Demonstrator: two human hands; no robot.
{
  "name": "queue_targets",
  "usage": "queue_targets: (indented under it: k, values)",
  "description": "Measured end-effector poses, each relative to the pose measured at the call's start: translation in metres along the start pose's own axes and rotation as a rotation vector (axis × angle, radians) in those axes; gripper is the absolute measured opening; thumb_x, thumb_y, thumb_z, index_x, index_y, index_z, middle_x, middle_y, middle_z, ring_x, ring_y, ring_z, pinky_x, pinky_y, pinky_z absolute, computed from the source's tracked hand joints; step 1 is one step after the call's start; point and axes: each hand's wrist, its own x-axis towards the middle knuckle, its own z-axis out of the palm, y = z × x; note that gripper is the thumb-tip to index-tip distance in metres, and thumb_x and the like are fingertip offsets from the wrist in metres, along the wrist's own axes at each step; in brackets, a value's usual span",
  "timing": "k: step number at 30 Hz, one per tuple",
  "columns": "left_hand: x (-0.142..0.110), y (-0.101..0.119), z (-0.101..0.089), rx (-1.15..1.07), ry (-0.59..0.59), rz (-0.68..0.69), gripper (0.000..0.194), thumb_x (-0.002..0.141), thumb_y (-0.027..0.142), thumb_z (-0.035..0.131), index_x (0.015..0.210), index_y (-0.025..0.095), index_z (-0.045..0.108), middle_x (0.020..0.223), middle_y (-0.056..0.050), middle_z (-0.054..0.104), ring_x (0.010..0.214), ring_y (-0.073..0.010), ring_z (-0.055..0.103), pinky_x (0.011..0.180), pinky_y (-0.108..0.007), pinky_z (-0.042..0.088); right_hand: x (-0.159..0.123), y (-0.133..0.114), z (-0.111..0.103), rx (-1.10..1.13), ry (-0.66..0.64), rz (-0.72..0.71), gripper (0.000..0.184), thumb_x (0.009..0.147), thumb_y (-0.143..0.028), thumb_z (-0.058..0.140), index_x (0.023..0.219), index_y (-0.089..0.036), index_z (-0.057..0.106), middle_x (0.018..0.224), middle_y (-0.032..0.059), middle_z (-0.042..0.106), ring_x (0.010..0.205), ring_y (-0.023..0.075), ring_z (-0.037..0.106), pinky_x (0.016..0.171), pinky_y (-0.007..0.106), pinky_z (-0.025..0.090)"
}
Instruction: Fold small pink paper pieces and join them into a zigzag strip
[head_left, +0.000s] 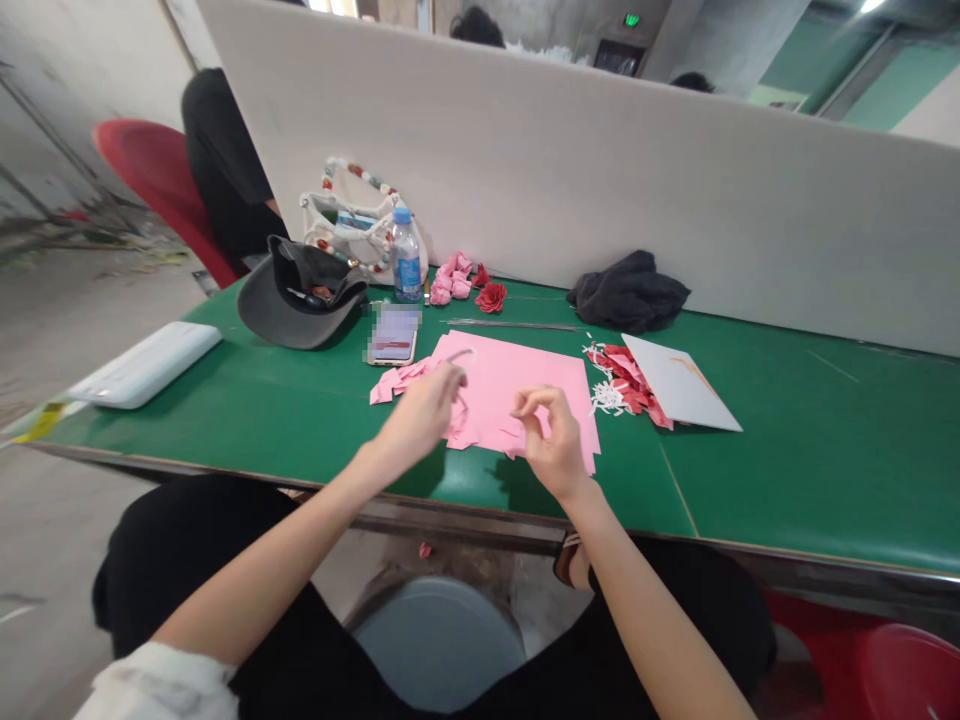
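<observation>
Nearest, at the table's front edge: left hand (424, 415), fingers pressed together, thumb and fingertips apparently pinching a curled pink paper strip (463, 354); right hand (551, 445), thumb and forefinger curled into a close pinch, anything held between them too small to tell. Directly beneath both hands, a pink paper sheet (529, 385), largely whole, with ragged near edges, on a green table (795, 450). Just left of the sheet, loose pink paper scraps (394, 381). To the right, red paper scraps (622, 378) mixed with white paper shreds (607, 398), beside a white card (679, 380). Beyond, a thin metal rod (514, 324), a phone (394, 335) and a dark cap (300, 295). Farthest, against a pale partition (600, 170), pink paper roses (450, 280) and a red paper rose (491, 296). Apparently finished: those few flowers. Apparently left: most of the pink sheet, uncut.
</observation>
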Motion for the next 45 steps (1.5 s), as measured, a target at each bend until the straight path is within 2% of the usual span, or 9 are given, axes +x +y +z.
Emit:
queue_targets:
  k: [2,4,8,13,17,23,31,38,45]
  values:
    - [0.007,-0.012,-0.015,-0.061,0.144,-0.087,0.018,0.09,0.025,0.043,0.083,0.017,0.057,0.066,0.0,0.053,0.06,-0.0139,0.048,0.06,-0.025,0.037,0.002,0.006,-0.014,-0.005,0.092,0.032,0.014,0.085,-0.011,0.05,0.089,-0.023,0.048,0.086,0.0014,0.054,0.085,0.016,0.057,0.082,0.035,0.047]
    - [0.011,-0.019,-0.028,-0.255,0.174,-0.12,0.016,0.089,0.028,0.046,0.088,0.017,0.058,0.068,0.001,0.053,0.059,-0.0127,0.048,0.059,-0.024,0.038,0.005,0.016,-0.025,-0.008,0.111,0.11,0.023,0.084,-0.014,0.054,0.104,-0.024,0.049,0.089,0.0017,0.054,0.088,0.0163,0.057,0.088,0.038,0.046]
    - [0.013,-0.019,-0.034,-0.586,0.155,-0.188,0.022,0.087,0.034,0.052,0.096,0.016,0.06,0.074,-0.001,0.058,0.062,-0.0114,0.051,0.059,-0.023,0.041,0.006,0.045,-0.029,-0.011,-0.146,0.347,0.056,0.077,-0.016,0.059,0.128,-0.026,0.038,0.096,0.0019,0.054,0.09,0.0165,0.059,0.09,0.039,0.047]
    - [0.009,-0.016,-0.017,-0.732,0.068,-0.234,0.033,0.085,0.038,0.055,0.11,0.016,0.055,0.077,-0.002,0.062,0.063,-0.0108,0.056,0.059,-0.022,0.043,-0.002,0.066,-0.012,-0.074,-0.259,0.503,0.059,0.069,-0.01,0.059,0.125,-0.022,0.046,0.093,0.0014,0.055,0.074,0.0134,0.061,0.08,0.036,0.051]
    - [0.002,-0.016,-0.002,-0.681,-0.102,-0.276,0.051,0.074,0.034,0.07,0.116,0.018,0.046,0.089,-0.004,0.066,0.082,-0.0171,0.064,0.073,-0.03,0.051,0.0,0.054,-0.008,0.074,-0.102,0.485,0.054,0.071,-0.018,0.065,0.122,-0.025,0.048,0.094,0.0002,0.052,0.071,0.0116,0.063,0.075,0.032,0.053]
    - [-0.012,-0.009,0.022,-0.714,-0.27,-0.289,0.061,0.072,0.032,0.073,0.121,0.018,0.04,0.094,-0.008,0.067,0.081,-0.0197,0.067,0.065,-0.03,0.053,0.004,0.024,0.0,0.308,-0.034,0.465,0.061,0.066,-0.024,0.076,0.12,-0.025,0.049,0.095,-0.0006,0.05,0.066,0.0096,0.064,0.074,0.03,0.056]
    - [-0.016,-0.005,0.031,-0.795,-0.184,-0.358,0.053,0.071,0.029,0.074,0.116,0.018,0.048,0.078,-0.001,0.066,0.071,-0.0147,0.065,0.062,-0.024,0.05,0.001,0.021,0.006,0.387,-0.05,0.501,0.06,0.067,-0.027,0.076,0.12,-0.025,0.049,0.097,0.0014,0.055,0.069,0.0114,0.064,0.073,0.031,0.057]
    - [-0.016,-0.005,0.033,-0.817,-0.047,-0.372,0.05,0.069,0.03,0.075,0.11,0.017,0.051,0.078,-0.001,0.065,0.074,-0.0159,0.067,0.068,-0.026,0.052,0.004,0.014,0.002,0.537,0.014,0.589,0.051,0.07,-0.029,0.074,0.116,-0.023,0.052,0.08,-0.0014,0.062,0.094,0.0194,0.065,0.092,0.039,0.049]
    - [-0.016,-0.004,0.033,-0.787,-0.062,-0.367,0.05,0.069,0.032,0.076,0.109,0.016,0.051,0.08,-0.002,0.066,0.074,-0.0166,0.067,0.065,-0.026,0.053,-0.001,0.016,0.005,0.552,-0.019,0.695,0.053,0.066,-0.028,0.078,0.113,-0.021,0.054,0.079,-0.0014,0.064,0.076,0.0138,0.064,0.077,0.031,0.053]
